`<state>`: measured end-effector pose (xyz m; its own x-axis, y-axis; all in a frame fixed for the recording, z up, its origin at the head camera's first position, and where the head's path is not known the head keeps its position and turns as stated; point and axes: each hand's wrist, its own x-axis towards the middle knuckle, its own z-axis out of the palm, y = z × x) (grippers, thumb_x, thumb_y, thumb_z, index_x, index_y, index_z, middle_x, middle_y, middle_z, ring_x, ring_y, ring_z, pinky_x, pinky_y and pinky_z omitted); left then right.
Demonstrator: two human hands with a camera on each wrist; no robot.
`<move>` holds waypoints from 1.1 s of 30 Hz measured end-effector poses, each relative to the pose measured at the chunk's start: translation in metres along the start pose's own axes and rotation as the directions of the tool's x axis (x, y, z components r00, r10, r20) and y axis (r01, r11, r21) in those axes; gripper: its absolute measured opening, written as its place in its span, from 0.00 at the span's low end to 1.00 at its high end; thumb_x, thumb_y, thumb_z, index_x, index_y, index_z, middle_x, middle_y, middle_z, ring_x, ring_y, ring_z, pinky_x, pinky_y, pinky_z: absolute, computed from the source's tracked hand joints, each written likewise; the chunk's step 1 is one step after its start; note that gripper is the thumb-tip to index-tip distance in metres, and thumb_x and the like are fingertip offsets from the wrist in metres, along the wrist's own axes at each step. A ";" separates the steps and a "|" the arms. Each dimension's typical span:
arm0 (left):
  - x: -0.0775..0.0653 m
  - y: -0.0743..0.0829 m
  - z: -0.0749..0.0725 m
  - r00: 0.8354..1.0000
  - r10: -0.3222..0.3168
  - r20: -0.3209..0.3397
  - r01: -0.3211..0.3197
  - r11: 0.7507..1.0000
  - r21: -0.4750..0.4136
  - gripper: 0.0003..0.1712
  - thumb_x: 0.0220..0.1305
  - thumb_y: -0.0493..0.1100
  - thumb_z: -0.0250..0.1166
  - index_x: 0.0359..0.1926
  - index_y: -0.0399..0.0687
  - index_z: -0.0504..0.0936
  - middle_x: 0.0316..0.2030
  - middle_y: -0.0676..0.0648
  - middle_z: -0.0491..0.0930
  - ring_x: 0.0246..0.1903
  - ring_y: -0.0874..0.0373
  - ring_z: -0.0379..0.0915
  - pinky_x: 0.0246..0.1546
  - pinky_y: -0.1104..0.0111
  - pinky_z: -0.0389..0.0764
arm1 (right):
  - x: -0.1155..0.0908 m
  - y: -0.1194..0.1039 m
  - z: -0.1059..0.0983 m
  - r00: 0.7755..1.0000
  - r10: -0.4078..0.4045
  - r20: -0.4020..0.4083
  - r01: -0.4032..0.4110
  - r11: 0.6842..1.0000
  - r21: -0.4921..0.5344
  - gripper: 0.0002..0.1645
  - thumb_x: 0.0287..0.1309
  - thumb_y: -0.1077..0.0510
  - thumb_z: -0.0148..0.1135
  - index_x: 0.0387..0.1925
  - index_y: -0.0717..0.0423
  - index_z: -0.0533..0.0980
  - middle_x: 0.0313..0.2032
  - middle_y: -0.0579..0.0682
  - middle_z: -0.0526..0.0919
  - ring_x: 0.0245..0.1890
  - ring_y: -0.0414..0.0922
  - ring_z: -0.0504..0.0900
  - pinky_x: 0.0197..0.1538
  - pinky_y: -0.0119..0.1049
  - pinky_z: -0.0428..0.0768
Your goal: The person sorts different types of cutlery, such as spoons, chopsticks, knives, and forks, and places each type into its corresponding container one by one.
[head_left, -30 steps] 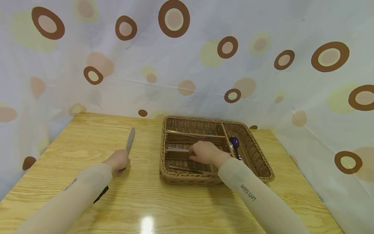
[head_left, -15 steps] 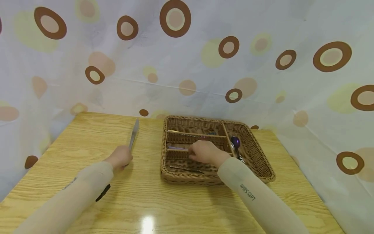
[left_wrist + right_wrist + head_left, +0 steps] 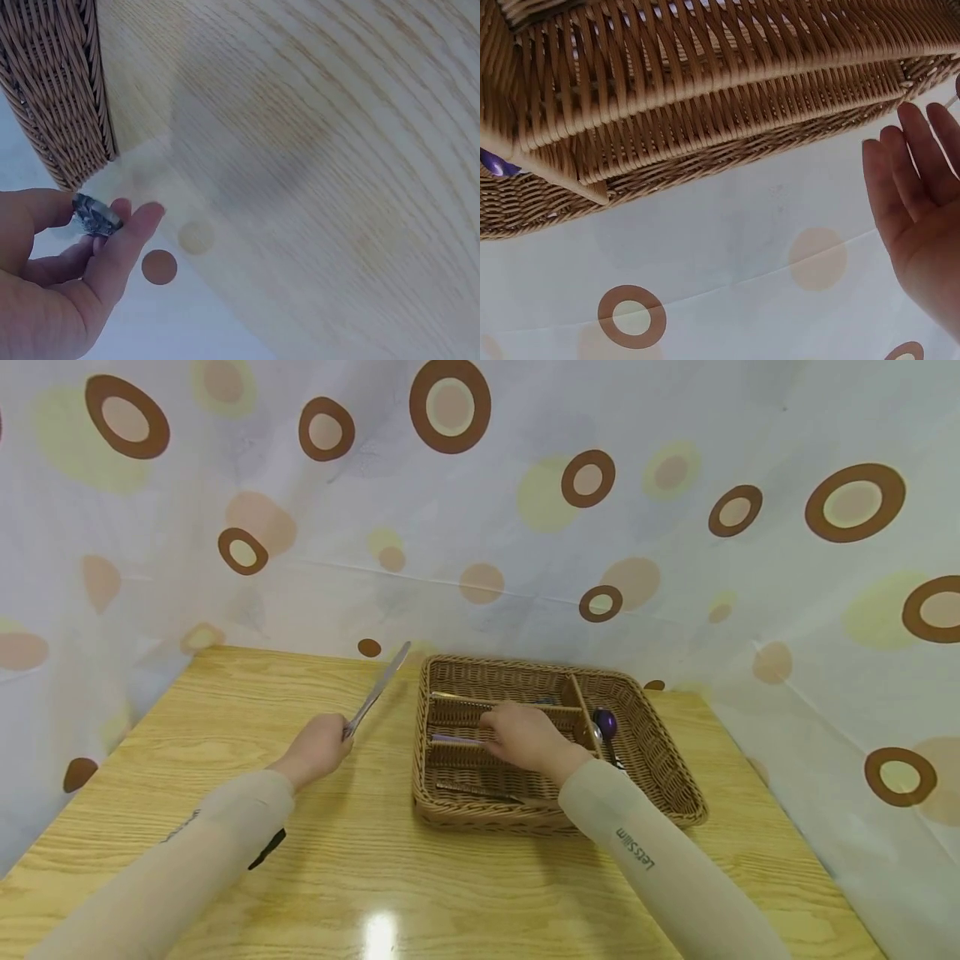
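My left hand (image 3: 315,749) grips a silver table knife (image 3: 378,687) by its handle, the blade pointing up and to the right over the table. In the left wrist view, the patterned handle end (image 3: 97,217) sits between thumb and fingers. My right hand (image 3: 528,739) is over the middle compartments of a wicker cutlery basket (image 3: 487,821). Seen from the right wrist, that hand's fingers (image 3: 891,180) are extended near the wicker rim, with nothing visible in them. Another knife (image 3: 476,790) lies in the front compartment.
A purple spoon (image 3: 606,724) and other cutlery lie in the basket's right compartment. A lavender strip (image 3: 455,740) and a gold-coloured strip (image 3: 457,697) show along the dividers. Patterned cloth (image 3: 315,602) hangs behind the wooden table (image 3: 247,693).
My left hand has risen and shifted right, swinging the knife's blade from near upright toward the basket. My right hand, still over the basket, has lifted slightly.
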<state>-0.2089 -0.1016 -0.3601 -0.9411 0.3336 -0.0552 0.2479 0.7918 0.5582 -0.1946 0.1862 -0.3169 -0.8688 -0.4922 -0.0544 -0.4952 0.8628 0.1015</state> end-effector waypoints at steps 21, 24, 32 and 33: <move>0.006 0.033 0.007 0.934 0.332 -0.133 -0.280 0.909 0.308 0.10 0.62 0.33 0.59 0.45 0.34 0.78 0.34 0.42 0.76 0.31 0.53 0.75 0.32 0.64 0.79 | 0.009 -0.014 -0.011 0.992 0.017 -0.126 -0.015 1.000 0.019 0.32 0.57 0.46 0.63 0.60 0.56 0.68 0.58 0.53 0.73 0.61 0.51 0.69 0.63 0.50 0.67; 0.005 0.038 0.004 0.918 0.383 -0.106 -0.336 0.891 0.306 0.10 0.62 0.34 0.60 0.45 0.38 0.79 0.36 0.43 0.77 0.34 0.53 0.76 0.34 0.64 0.80 | 0.012 -0.018 -0.012 0.993 0.012 -0.116 -0.009 1.000 0.024 0.33 0.57 0.46 0.62 0.60 0.56 0.68 0.59 0.54 0.73 0.61 0.51 0.69 0.63 0.49 0.67; 0.005 0.054 0.003 0.897 0.438 -0.049 -0.408 0.868 0.283 0.12 0.62 0.36 0.60 0.47 0.40 0.79 0.36 0.45 0.77 0.33 0.56 0.75 0.34 0.66 0.78 | 0.018 -0.026 -0.011 0.993 -0.047 -0.110 0.049 0.999 0.016 0.25 0.57 0.49 0.63 0.53 0.56 0.74 0.50 0.51 0.79 0.51 0.49 0.77 0.55 0.46 0.74; 0.005 0.056 0.003 0.895 0.443 -0.044 -0.414 0.865 0.283 0.12 0.62 0.36 0.61 0.47 0.40 0.79 0.36 0.46 0.77 0.33 0.56 0.75 0.34 0.66 0.78 | 0.018 -0.027 -0.011 0.992 -0.054 -0.113 0.056 0.998 0.015 0.23 0.57 0.49 0.64 0.51 0.55 0.76 0.47 0.50 0.80 0.49 0.48 0.78 0.53 0.45 0.75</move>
<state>-0.1991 -0.0541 -0.3322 -0.7427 0.6272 0.2346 0.6695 0.6914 0.2714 -0.1970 0.1528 -0.3100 -0.8349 -0.5478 0.0532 -0.5430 0.8356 0.0831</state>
